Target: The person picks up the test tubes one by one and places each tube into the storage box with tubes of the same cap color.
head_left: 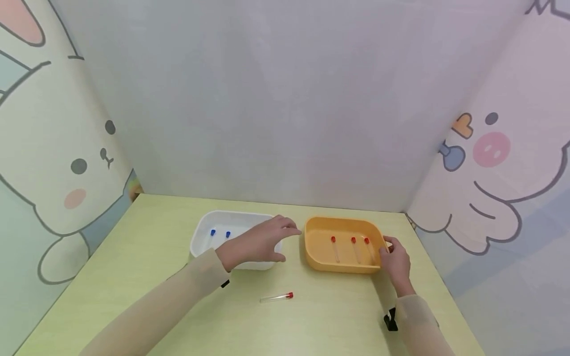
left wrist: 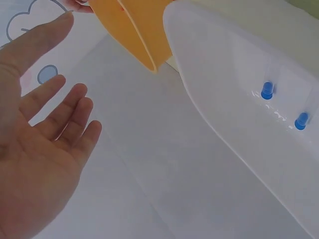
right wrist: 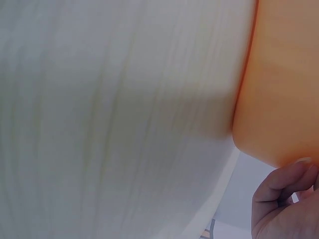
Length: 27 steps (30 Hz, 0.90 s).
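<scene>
My left hand (head_left: 262, 241) hovers over the right part of a white tray (head_left: 249, 216), its fingers and thumb spread apart with nothing between them. Blue-capped tubes lie in that tray; two blue caps (left wrist: 267, 90) show, and the hand and forearm cover part of the inside. At the right end of an orange tray (head_left: 325, 223), my right hand (head_left: 398, 263) pinches the rim between thumb and fingers. Three red-capped tubes (head_left: 356, 249) lie side by side in the orange tray. Another red-capped tube (head_left: 290, 295) lies on the table in front of the trays.
Both trays stand side by side on a pale yellow-green table (head_left: 329, 316), with a narrow gap between them. A plain pale curtain (head_left: 267, 109) hangs behind, and cartoon-printed cloths (head_left: 494, 173) flank the table on both sides.
</scene>
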### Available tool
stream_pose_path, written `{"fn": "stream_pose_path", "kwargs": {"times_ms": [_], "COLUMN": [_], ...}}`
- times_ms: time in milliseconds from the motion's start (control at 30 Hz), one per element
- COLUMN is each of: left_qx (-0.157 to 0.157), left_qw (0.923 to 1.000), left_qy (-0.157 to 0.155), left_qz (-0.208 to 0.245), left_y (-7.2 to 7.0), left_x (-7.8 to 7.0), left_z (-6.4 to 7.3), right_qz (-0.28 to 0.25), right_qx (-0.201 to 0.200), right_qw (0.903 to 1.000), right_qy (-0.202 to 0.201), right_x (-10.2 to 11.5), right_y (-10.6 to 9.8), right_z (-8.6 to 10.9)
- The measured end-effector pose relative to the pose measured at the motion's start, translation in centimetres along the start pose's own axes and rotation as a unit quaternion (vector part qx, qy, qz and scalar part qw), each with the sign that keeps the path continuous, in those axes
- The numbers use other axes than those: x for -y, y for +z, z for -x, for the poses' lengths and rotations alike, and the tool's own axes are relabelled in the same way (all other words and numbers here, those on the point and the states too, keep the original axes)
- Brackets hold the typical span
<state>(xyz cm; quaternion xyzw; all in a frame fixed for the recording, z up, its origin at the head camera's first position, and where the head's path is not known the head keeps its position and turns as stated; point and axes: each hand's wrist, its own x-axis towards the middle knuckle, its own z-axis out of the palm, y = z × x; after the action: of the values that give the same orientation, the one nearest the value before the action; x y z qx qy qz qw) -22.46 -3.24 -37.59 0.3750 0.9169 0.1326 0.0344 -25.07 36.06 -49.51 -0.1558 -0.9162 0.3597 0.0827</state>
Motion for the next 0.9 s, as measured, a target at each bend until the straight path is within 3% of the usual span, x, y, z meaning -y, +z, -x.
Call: {"fn": "stream_pose_path", "kwargs": {"times_ms": [500, 900], "left_qx": [0.026, 0.072], "left_qw": [0.999, 0.9944], "left_qy": [0.034, 0.076], "left_qz": [-0.011, -0.008], "left_y": [0.8, 3.6], "left_x": [-0.9, -1.5], "left_z": [2.3, 3.7], "right_qz": [0.003, 0.002], "right_qx": [-0.007, -0.007], "right_qw": [1.0, 1.0], "right_qy": [0.0, 0.002], "right_x": [0.4, 0.3], "right_y": [0.2, 0.2], "right_z": [0.4, 0.2]}}
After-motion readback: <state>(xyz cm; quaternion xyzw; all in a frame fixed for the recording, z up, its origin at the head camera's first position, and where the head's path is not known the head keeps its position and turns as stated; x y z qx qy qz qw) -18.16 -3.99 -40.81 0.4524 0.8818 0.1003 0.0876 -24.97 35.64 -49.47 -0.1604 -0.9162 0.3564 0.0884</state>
